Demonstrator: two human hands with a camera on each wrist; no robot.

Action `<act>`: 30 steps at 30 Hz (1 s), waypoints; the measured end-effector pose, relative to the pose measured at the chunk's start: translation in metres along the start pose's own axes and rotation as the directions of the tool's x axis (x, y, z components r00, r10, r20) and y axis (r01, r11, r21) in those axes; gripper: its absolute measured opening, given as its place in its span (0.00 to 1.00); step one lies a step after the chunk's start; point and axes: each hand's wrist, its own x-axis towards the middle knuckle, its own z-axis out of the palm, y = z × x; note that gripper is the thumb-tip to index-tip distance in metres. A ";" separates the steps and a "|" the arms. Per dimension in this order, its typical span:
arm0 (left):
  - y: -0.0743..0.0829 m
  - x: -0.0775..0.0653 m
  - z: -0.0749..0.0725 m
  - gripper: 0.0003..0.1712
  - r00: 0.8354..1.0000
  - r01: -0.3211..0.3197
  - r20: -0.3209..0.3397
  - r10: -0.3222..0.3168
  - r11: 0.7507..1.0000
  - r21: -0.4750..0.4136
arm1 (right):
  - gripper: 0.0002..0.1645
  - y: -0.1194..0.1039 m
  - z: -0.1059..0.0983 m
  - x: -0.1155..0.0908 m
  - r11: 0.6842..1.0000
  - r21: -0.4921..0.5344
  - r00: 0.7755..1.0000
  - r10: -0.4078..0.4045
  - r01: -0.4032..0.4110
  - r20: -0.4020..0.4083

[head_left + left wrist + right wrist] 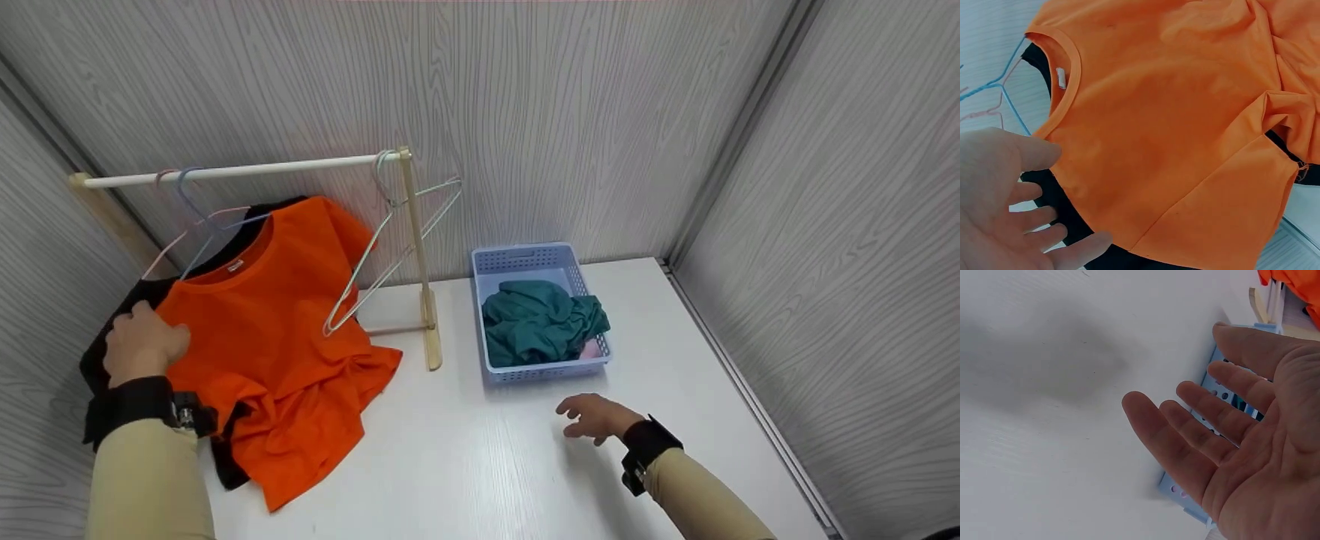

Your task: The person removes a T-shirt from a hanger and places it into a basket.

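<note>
An orange T-shirt (pixel 262 330) hangs on a blue hanger (pixel 196 251) from the rack's rail, in front of a black garment (pixel 105 337) on a pink hanger (pixel 169 251). Close to the orange shirt's left shoulder is my left hand (pixel 142 341); in the left wrist view its fingers (pixel 1044 219) are spread and loosely bent, gripping nothing. Over the white table, just in front of the blue basket (pixel 547 371), hovers my right hand (pixel 598 416), its fingers relaxed and nothing in them. A crumpled dark green garment (pixel 540 322) lies in the basket.
A bare pale green hanger (pixel 367 292) hangs at the right end of the rack's white rail (pixel 285 168). The wooden rack post (pixel 417 232) stands left of the basket. Something pink (pixel 591 349) shows beneath the green garment. Grey panels (pixel 825 225) enclose the table.
</note>
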 end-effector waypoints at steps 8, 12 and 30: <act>0.000 -0.008 0.005 0.34 0.998 -0.050 0.025 0.049 0.998 0.043 | 0.26 -0.002 0.001 0.002 1.000 -0.001 1.000 0.005 -0.005 0.016; 0.014 -0.009 0.013 0.31 0.996 -0.077 -0.037 0.077 0.997 -0.002 | 0.25 -0.004 0.002 0.003 1.000 0.003 1.000 -0.004 0.004 0.019; 0.072 -0.014 0.004 0.28 0.957 -0.133 -0.254 0.142 0.990 0.051 | 0.24 0.003 0.012 0.003 0.999 0.043 0.999 -0.021 0.020 0.026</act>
